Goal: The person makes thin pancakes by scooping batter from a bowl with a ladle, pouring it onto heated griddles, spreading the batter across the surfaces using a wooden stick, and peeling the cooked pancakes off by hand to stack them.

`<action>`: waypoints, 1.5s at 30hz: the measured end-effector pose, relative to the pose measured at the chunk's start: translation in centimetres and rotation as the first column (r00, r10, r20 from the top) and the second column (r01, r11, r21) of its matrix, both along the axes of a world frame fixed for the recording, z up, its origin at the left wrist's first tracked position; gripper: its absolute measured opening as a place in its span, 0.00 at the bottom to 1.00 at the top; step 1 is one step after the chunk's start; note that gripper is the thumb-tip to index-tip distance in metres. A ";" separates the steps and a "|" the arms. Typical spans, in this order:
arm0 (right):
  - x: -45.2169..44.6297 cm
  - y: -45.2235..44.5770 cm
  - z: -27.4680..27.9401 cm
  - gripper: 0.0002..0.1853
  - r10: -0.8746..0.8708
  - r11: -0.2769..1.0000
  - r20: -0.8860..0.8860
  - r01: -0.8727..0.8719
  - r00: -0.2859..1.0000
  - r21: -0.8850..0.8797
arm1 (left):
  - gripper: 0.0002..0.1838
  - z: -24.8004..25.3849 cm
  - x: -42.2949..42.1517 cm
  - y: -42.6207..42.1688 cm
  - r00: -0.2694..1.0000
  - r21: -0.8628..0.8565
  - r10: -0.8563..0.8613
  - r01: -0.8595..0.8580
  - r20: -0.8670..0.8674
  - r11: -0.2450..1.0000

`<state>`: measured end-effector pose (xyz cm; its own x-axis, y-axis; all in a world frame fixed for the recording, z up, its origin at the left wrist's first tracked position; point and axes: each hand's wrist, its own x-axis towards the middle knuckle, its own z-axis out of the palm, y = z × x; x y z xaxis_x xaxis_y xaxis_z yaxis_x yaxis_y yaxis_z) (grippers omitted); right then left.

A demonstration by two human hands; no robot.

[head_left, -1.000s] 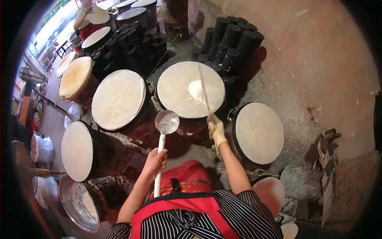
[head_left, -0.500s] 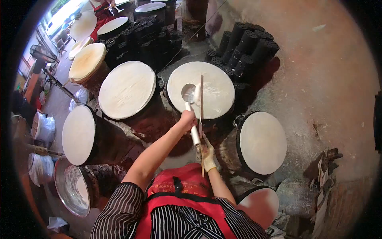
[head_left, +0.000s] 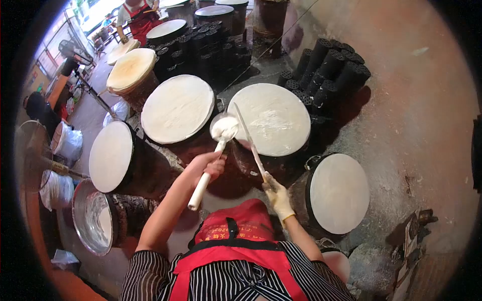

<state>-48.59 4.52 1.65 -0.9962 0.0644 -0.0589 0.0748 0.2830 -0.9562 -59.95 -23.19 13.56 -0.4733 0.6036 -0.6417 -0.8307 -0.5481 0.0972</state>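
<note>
My bare left hand is closed round the pale handle of a ladle. White batter-like paste sits in the ladle's bowl, at the near-left edge of a round griddle. A thin white layer covers that griddle, with a rough patch near its middle. My right hand, in a pale glove, grips a long thin flat scraper. Its blade slants up and left, the far tip over the griddle's left rim. Whether the tip touches the layer I cannot tell.
More white-topped round griddles stand around, one at left and one at right. A metal basin with white paste is lower left. Black perforated briquettes are stacked behind. Another person in a red apron works far left.
The ladle moved left off the griddle's middle and now holds a mass of white paste. The scraper tilted left as my right hand shifted right. The view shifted; the other person's hand lowered.
</note>
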 end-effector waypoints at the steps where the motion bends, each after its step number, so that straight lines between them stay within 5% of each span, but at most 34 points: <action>1: -0.8 1.4 -3.9 0.22 -0.058 0.831 0.181 0.148 0.982 -0.537 | 0.09 -0.5 1.5 -0.9 1.000 -0.029 0.023 -0.022 0.009 0.999; 3: -2.1 3.9 -2.9 0.19 -0.237 0.590 0.253 0.346 0.938 -0.730 | 0.09 -1.3 5.2 -2.3 0.996 -0.241 0.044 -0.061 -0.076 0.969; 4: -3.4 6.2 -6.1 0.20 -0.302 0.294 0.237 0.327 0.923 -0.898 | 0.09 -2.1 6.9 -3.1 0.995 -0.222 0.097 -0.102 -0.036 0.970; 5: -3.4 6.5 -7.1 0.21 -0.446 0.632 0.030 0.339 0.894 -0.697 | 0.09 -3.2 8.6 -3.8 0.988 -0.202 0.155 -0.151 0.007 0.968; 7: -2.5 5.4 -7.7 0.22 -0.331 0.675 0.187 0.370 0.925 -0.639 | 0.09 -5.8 11.5 -5.1 0.964 -0.143 0.253 -0.240 0.077 0.960; 8: -2.2 3.4 -5.1 0.20 -0.213 0.437 0.383 0.438 0.899 -0.786 | 0.10 -7.3 13.0 -5.6 0.953 -0.163 0.292 -0.277 0.077 0.947; 9: -1.4 2.2 -4.6 0.21 -0.074 0.543 0.491 0.447 0.868 -0.711 | 0.10 -8.5 14.1 -6.0 0.941 -0.181 0.329 -0.312 0.074 0.933; 10: -1.1 0.1 -3.6 0.24 0.054 0.894 0.305 0.090 0.951 -0.438 | 0.12 -9.0 15.1 -6.0 0.936 -0.233 0.351 -0.333 0.038 0.913; 11: -0.2 -2.3 -2.2 0.27 0.265 0.963 0.178 -0.268 0.948 -0.004 | 0.14 -8.8 15.8 -6.0 0.936 -0.243 0.351 -0.349 -0.036 0.905; 13: 0.0 -8.4 1.4 0.29 0.500 0.814 0.059 -0.492 0.864 0.308 | 0.16 -8.3 16.8 -6.0 0.920 -0.311 0.371 -0.391 -0.123 0.866; 15: 0.6 -14.3 2.3 0.28 0.653 0.673 -0.096 -0.517 0.751 0.529 | 0.15 -7.5 17.4 -6.3 0.908 -0.335 0.395 -0.419 -0.140 0.844; 17: 0.6 -18.5 4.3 0.22 0.805 0.563 -0.105 -0.697 0.584 0.444 | 0.13 -7.4 17.9 -6.8 0.909 -0.423 0.392 -0.414 -0.142 0.806; 21: -2.5 -20.3 -2.6 0.14 0.784 0.621 -0.104 -0.767 0.613 0.159 | 0.08 -9.0 19.6 -9.9 0.897 -0.559 0.437 -0.399 -0.072 0.727; 23: -5.8 -18.7 -6.2 0.16 0.784 0.547 0.162 -0.790 0.600 0.277 | 0.07 -10.4 20.4 -12.1 0.864 -0.536 0.503 -0.425 0.000 0.729; 25: -8.6 -14.7 -15.6 0.17 0.751 0.414 0.288 -0.764 0.594 0.496 | 0.08 -11.2 20.9 -13.7 0.833 -0.548 0.553 -0.454 0.019 0.703; 27: -11.6 -6.7 -31.4 0.19 0.697 0.206 0.433 -0.739 0.571 0.642 | 0.07 -11.8 21.5 -14.6 0.788 -0.507 0.615 -0.521 0.025 0.687; 29: -13.6 -6.0 -29.9 0.19 0.552 0.128 0.444 -0.598 0.705 0.791 | 0.07 -12.6 22.3 -15.3 0.749 -0.520 0.660 -0.539 0.065 0.663; 32: -16.4 -5.9 -30.9 0.17 0.252 0.333 0.589 -0.640 0.768 0.692 | 0.06 -14.2 23.1 -15.1 0.716 -0.553 0.691 -0.538 0.100 0.637; 34: -17.4 -4.6 -35.3 0.18 0.245 0.585 0.518 -0.551 0.820 0.595 | 0.06 -15.5 22.9 -14.7 0.686 -0.581 0.716 -0.535 0.125 0.614; 35: -17.9 -5.7 -34.1 0.19 0.256 0.385 0.544 -0.601 0.799 0.700 | 0.07 -15.9 23.2 -14.7 0.675 -0.597 0.725 -0.528 0.136 0.604; 37: -18.3 -4.7 -36.5 0.20 0.303 0.401 0.531 -0.611 0.792 0.682 | 0.08 -16.2 23.2 -15.3 0.654 -0.625 0.739 -0.512 0.161 0.590; 39: -18.4 -3.7 -38.5 0.18 0.213 0.561 0.555 -0.566 0.804 0.604 | 0.09 -15.8 22.8 -15.3 0.640 -0.643 0.738 -0.476 0.214 0.600; 40: -18.4 -7.3 -33.5 0.18 0.127 0.536 0.620 -0.580 0.774 0.613 | 0.09 -15.9 23.0 -15.4 0.632 -0.633 0.744 -0.488 0.218 0.600; 41: -18.8 -3.1 -39.1 0.18 0.223 0.617 0.553 -0.556 0.803 0.557 | 0.10 -16.6 22.9 -14.7 0.626 -0.617 0.752 -0.513 0.206 0.596; 45: -19.8 -1.5 -40.5 0.16 0.248 0.550 0.561 -0.591 0.790 0.590 | 0.10 -17.1 22.8 -14.9 0.610 -0.588 0.768 -0.553 0.197 0.590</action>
